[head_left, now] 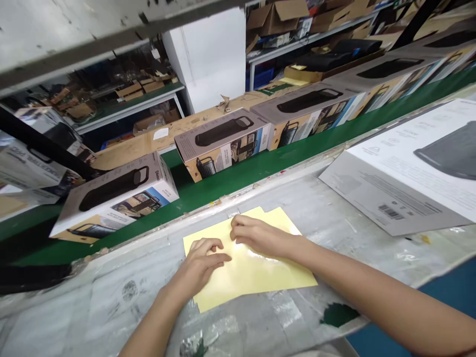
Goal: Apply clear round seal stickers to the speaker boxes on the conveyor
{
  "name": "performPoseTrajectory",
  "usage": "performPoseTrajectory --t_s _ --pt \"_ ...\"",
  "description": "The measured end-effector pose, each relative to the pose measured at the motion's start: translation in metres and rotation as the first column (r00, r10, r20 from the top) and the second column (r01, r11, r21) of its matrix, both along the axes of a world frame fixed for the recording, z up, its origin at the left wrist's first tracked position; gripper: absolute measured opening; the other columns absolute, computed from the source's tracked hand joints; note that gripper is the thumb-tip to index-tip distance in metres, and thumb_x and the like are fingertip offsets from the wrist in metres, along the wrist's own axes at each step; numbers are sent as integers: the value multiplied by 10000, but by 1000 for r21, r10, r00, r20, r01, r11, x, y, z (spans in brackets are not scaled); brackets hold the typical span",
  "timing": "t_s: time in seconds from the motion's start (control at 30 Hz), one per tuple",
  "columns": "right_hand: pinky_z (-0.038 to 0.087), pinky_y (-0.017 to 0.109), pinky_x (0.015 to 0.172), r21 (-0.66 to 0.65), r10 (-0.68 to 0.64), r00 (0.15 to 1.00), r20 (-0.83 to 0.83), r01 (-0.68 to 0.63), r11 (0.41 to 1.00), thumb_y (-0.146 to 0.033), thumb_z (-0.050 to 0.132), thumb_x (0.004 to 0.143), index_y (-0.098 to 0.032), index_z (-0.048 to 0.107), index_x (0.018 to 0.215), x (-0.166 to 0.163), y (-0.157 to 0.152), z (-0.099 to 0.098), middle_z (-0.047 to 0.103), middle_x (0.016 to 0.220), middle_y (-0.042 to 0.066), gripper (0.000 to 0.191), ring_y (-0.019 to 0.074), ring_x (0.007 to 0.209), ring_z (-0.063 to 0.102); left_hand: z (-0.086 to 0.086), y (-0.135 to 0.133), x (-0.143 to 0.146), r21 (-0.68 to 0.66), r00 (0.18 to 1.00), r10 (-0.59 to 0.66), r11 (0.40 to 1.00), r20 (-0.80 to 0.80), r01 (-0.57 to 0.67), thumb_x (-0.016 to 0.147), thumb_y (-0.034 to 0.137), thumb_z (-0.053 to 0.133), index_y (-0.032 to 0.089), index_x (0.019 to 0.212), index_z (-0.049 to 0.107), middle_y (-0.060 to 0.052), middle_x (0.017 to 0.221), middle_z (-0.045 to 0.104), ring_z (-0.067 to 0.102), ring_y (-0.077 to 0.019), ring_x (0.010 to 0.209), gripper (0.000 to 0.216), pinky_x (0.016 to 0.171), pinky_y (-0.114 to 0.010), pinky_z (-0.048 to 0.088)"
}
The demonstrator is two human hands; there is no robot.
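Several yellow sheets (256,277) lie overlapped on the worktable, their edges uneven and their surface glossy in the middle. My left hand (199,263) rests on the left part of the sheets, fingers bent and thumb a little apart, with nothing visible between them. Over the upper middle of the same sheets is my right hand (256,235), its fingers curled together in a pinch. What those fingertips hold, if anything, is hidden; a shiny patch shows just beneath them.
A large grey-and-white printed box (394,188) stands on the table at right. Beyond the table edge, a green conveyor belt (238,176) carries several printed product boxes (226,144). A metal shelf edge (92,39) crosses the upper left. Cardboard boxes (278,17) sit on shelving behind.
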State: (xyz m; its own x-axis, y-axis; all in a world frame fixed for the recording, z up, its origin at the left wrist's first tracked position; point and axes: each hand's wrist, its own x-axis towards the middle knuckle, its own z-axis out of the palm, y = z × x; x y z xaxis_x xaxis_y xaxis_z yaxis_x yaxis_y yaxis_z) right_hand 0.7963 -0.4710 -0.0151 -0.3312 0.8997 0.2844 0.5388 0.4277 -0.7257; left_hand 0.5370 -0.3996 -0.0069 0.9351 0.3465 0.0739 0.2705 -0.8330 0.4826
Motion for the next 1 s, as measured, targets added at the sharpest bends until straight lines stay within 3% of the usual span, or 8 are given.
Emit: performPoseTrajectory --t_s 0.13,0.23,0.3,0.4,0.47,0.57,0.8,1.0 --pt "490 302 758 -126 -252 921 -296 223 967 -227 650 968 -206 688 885 11 -17 9 581 887 29 94 175 817 594 4 -10 1 79 994 5 997 -108 4 921 -103 401 451 1332 687 -52 1269 590 532 -222 1140 747 983 -393 441" --pt "489 299 680 -194 -351 874 -336 301 934 -302 638 992 -228 709 1164 15 -34 12 587 854 16 201 167 738 564 11 -16 4 80 985 2 997 -173 12 911 -114 390 480 1384 642 -52 1298 561 494 -233 1180 800 1015 -419 442" --pt "523 320 743 -134 -244 938 -245 216 967 -263 591 1017 -264 592 1430 14 -43 10 645 954 41 412 187 826 602 15 -18 5 74 982 0 997 -187 14 934 -92 398 477 1398 632 -53 1305 554 482 -231 1190 770 1038 -425 444" --pt "536 381 874 32 -64 998 24 63 997 -136 503 1027 -295 431 1580 11 -48 2 687 1089 82 580 228 995 612 17 -18 6 68 982 -2 998 -190 15 957 -67 409 471 1396 636 -53 1298 557 479 -226 1191 730 1055 -430 446" --pt "532 391 863 106 -21 981 193 0 994 -49 447 1006 -276 397 1600 10 -50 -1 688 1051 89 638 241 976 600 15 -18 5 62 982 3 998 -189 8 963 -63 407 467 1385 646 -57 1292 560 475 -235 1204 719 1055 -445 444" --pt "517 375 820 119 -15 936 352 -29 992 36 386 960 -232 359 1616 9 -53 0 680 1025 97 709 247 935 592 11 -17 4 45 986 11 999 -165 -4 948 -79 399 463 1388 646 -63 1282 563 478 -244 1219 741 1052 -454 440" --pt "474 376 791 153 8 882 472 -91 984 -4 396 1000 -134 260 1617 0 -58 11 700 1044 124 645 254 915 598 6 -20 3 58 995 20 998 -94 -14 863 -138 382 435 1361 664 -60 1251 598 525 -237 1196 810 1016 -422 461" --pt "437 343 765 163 -38 872 488 -48 986 -45 382 1043 -146 376 1517 -4 -54 13 698 1003 100 484 220 873 582 -18 -18 -4 146 999 49 988 16 -50 808 -141 396 504 1362 649 -41 1323 589 535 -246 1202 887 989 -410 496"
